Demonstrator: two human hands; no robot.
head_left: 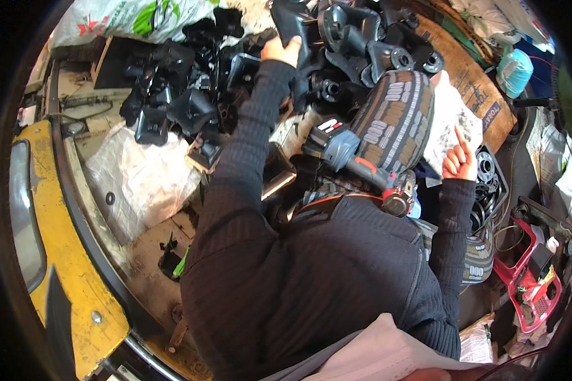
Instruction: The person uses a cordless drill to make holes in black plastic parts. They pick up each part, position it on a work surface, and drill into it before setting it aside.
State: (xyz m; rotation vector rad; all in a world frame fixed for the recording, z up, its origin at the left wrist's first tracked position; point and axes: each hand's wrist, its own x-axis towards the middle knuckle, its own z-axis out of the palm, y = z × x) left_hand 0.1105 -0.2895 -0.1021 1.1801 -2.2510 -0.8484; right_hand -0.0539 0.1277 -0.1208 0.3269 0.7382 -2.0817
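My left hand reaches forward and is closed on the edge of a black plastic part in a heap of similar parts. My right hand rests over a white cloth with dark smudges, which lies by my right knee. Its index finger is stretched out along the cloth, and the other fingers curl loosely. I see no object in it. Across my lap lies a grey and red cordless power tool, its battery toward the far left and its round head near my body.
Black moulded parts pile up ahead. A clear plastic sheet lies at left, beside a yellow machine panel. On the right are a crate of round black parts, cardboard and a red plastic frame.
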